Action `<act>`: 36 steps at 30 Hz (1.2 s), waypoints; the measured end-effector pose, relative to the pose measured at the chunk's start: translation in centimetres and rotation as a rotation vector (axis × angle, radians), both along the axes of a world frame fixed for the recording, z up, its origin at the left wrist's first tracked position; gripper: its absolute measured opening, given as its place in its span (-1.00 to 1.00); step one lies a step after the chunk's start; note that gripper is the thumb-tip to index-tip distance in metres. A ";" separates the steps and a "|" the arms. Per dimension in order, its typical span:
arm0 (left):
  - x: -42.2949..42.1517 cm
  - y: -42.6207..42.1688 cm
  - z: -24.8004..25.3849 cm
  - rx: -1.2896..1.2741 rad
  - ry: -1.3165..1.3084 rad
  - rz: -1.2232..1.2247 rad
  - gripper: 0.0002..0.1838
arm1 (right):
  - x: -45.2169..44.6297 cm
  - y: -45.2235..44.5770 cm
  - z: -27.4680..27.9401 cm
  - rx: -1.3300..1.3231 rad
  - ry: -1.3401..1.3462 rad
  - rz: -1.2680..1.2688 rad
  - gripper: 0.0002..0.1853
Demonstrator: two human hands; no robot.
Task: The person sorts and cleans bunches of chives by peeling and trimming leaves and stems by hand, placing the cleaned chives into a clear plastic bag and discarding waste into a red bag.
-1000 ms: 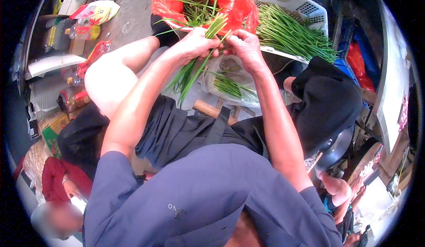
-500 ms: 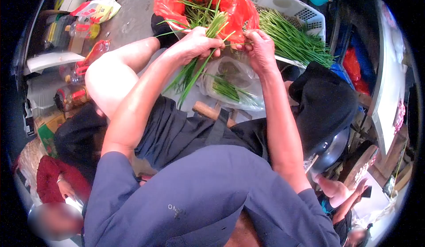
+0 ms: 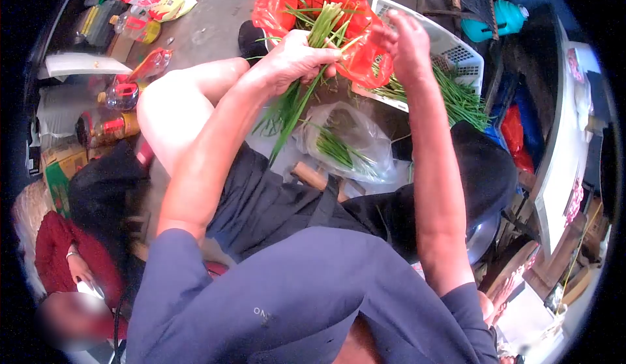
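Left hand fingers grip green stalks; right hand's fingers are open.

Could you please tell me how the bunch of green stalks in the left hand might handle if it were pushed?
The bunch in the left hand is probably stiffer at its straight, pale end and floppier at its thin, dark green end. With no tie visible, single stalks could slip out.
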State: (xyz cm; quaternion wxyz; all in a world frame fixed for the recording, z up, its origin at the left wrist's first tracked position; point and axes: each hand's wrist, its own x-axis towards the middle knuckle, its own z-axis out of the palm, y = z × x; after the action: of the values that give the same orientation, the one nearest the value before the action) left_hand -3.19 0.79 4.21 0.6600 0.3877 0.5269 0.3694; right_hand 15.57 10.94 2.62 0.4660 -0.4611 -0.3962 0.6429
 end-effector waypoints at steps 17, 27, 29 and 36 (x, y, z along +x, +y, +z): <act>2.2 -0.1 -2.3 -0.101 -0.076 0.008 -0.86 | 0.1 -7.0 -3.0 0.065 -0.218 0.312 -0.77; 1.3 0.2 -2.5 -0.404 -0.521 -0.117 -0.82 | 0.5 -8.0 -2.3 0.190 -0.244 0.321 -0.77; 1.2 0.2 -2.4 -0.433 -0.593 -0.149 -0.81 | 0.6 -8.0 -2.4 0.241 -0.258 0.314 -0.78; 0.9 0.0 -2.3 -0.428 -0.610 -0.166 -0.81 | 0.9 -8.0 -2.1 0.157 -0.196 0.279 -0.76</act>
State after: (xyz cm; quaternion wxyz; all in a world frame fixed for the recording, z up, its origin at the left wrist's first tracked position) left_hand -2.25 0.76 1.86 0.8801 0.1547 0.3383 0.2949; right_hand 16.50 2.97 0.53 0.3658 -0.4242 -0.5488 0.6205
